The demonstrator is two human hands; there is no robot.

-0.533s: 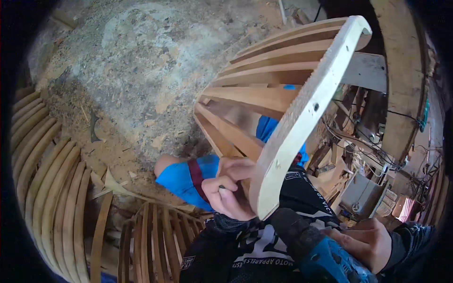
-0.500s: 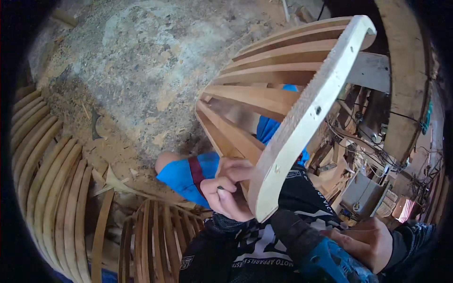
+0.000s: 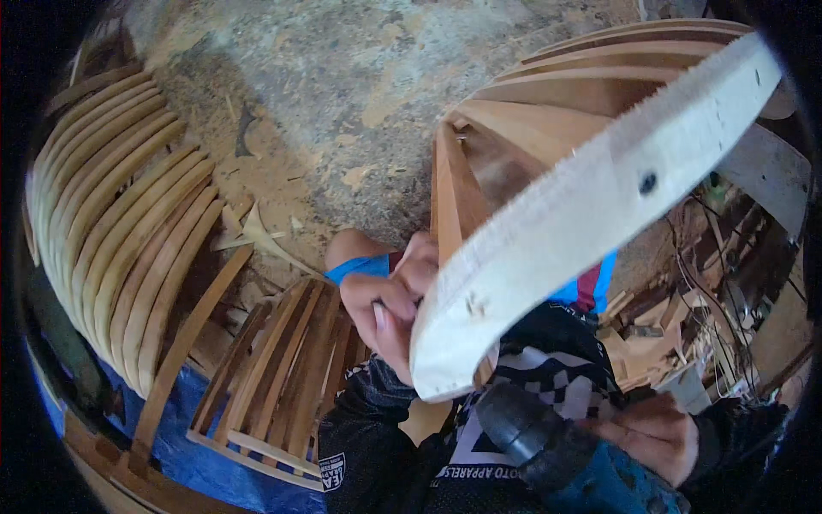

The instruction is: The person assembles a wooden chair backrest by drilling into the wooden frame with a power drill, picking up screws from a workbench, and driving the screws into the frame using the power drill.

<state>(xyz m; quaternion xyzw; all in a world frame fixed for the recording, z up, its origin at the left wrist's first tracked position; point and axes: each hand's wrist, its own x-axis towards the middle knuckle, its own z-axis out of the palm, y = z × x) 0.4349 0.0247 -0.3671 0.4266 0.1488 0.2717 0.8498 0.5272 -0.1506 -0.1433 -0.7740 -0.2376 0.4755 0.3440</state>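
A slatted wooden frame (image 3: 535, 128), with brown slats fanning out from a narrow end, stands tilted before me. Its pale, thick curved rail (image 3: 591, 206) runs from the upper right down toward my lap and has a dark hole in it. My left hand (image 3: 381, 308) is closed at the rail's lower end, fingers curled against the wood; part of the grip is hidden behind the rail. My right hand (image 3: 646, 433) is wrapped round a blue power drill (image 3: 591, 471) with a black nose. The nose points toward the rail's lower end, just below it; its tip is hard to make out.
Several curved wooden pieces (image 3: 128, 231) stand in a row at the left. Another slatted frame (image 3: 278, 377) lies beside my leg on a blue sheet (image 3: 193, 437). Wood scraps (image 3: 655, 343) and cables are at the right. The concrete floor (image 3: 342, 86) is dusty with shavings.
The slatted frame has swung lower and to the right in view, its rail now nearer and flatter. My left hand has shifted slightly left and up; the drill has stayed near the rail's end.
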